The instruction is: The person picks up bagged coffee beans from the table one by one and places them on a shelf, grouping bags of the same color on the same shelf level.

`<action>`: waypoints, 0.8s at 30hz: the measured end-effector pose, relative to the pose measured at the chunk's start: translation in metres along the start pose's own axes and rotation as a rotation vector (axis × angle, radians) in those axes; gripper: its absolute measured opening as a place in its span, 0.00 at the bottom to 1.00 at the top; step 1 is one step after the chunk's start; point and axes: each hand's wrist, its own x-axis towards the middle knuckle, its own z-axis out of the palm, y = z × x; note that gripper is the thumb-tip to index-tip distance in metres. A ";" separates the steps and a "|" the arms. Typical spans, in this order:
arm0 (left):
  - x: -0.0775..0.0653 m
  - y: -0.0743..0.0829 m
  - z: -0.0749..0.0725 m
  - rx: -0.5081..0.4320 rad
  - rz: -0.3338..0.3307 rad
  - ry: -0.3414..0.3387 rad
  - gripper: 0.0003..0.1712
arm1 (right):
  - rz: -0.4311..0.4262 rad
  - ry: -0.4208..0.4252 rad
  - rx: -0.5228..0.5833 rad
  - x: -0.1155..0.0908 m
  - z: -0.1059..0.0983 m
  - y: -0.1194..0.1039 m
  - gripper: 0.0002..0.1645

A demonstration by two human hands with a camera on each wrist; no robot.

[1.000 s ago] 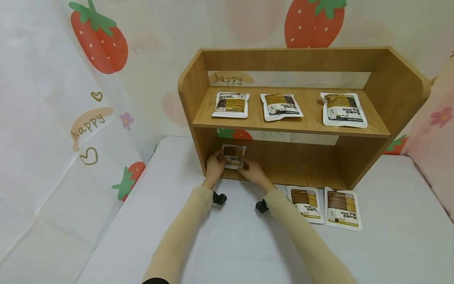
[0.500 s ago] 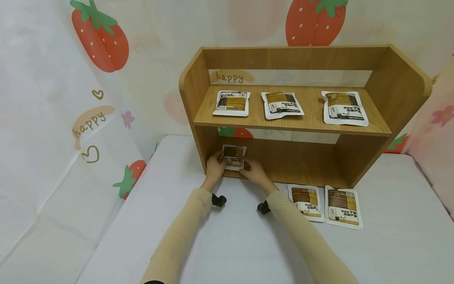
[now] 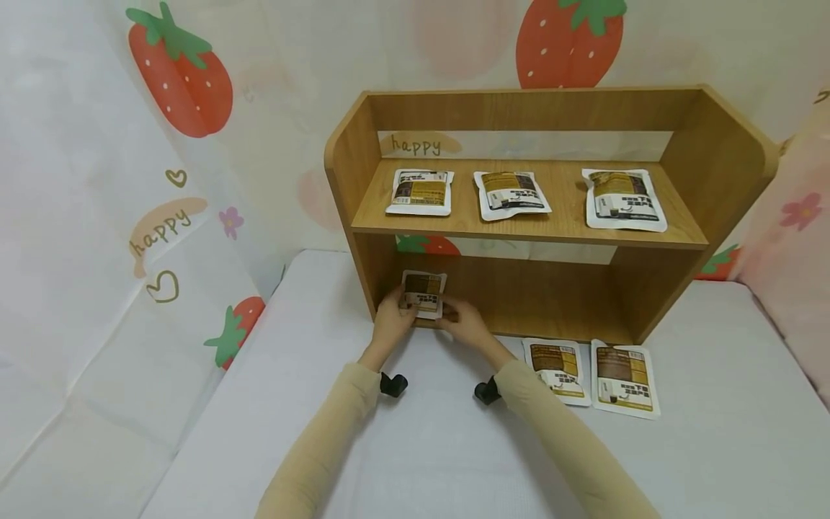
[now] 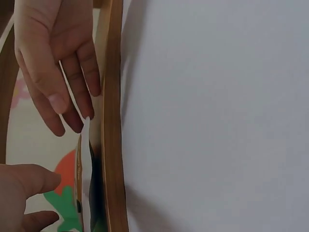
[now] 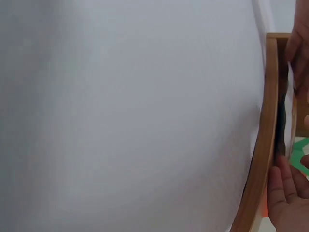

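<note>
In the head view, a white-edged packet [image 3: 424, 294] with a brown and white label lies at the left end of the lower shelf. My left hand [image 3: 392, 322] is at its left edge. Across from it, my right hand [image 3: 468, 324] touches the right edge with its fingertips. The left wrist view shows the packet [image 4: 85, 169] edge-on; the left thumb [image 4: 43, 179] stands apart from its face, and the right hand's fingers are extended. Fairly straight right fingers [image 5: 285, 181] reach the packet's near end in the right wrist view. The left fingers are partly hidden.
The wooden shelf [image 3: 532, 240] stands on a white-covered table [image 3: 441, 447]. Its upper board bears three similar packets, the middle one [image 3: 512, 194] slightly askew. Two more packets, one [image 3: 556, 370] beside the other [image 3: 625, 378], lie on the table before the shelf's right part.
The packet between my hands has shifted slightly toward the shelf's front edge. Both hands have drawn back a little with it. The other packets lie as before.
</note>
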 end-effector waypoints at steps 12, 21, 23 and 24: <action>-0.032 0.016 0.013 0.039 0.123 0.002 0.29 | -0.083 -0.003 0.033 -0.040 -0.033 -0.006 0.29; -0.055 0.042 0.030 -0.065 0.119 -0.104 0.31 | -0.103 0.021 0.054 -0.076 -0.063 -0.007 0.27; -0.059 0.047 0.034 -0.094 0.125 -0.120 0.32 | -0.086 0.027 0.065 -0.085 -0.070 -0.012 0.28; -0.061 0.050 0.036 -0.109 0.128 -0.129 0.32 | -0.075 0.031 0.067 -0.089 -0.074 -0.016 0.28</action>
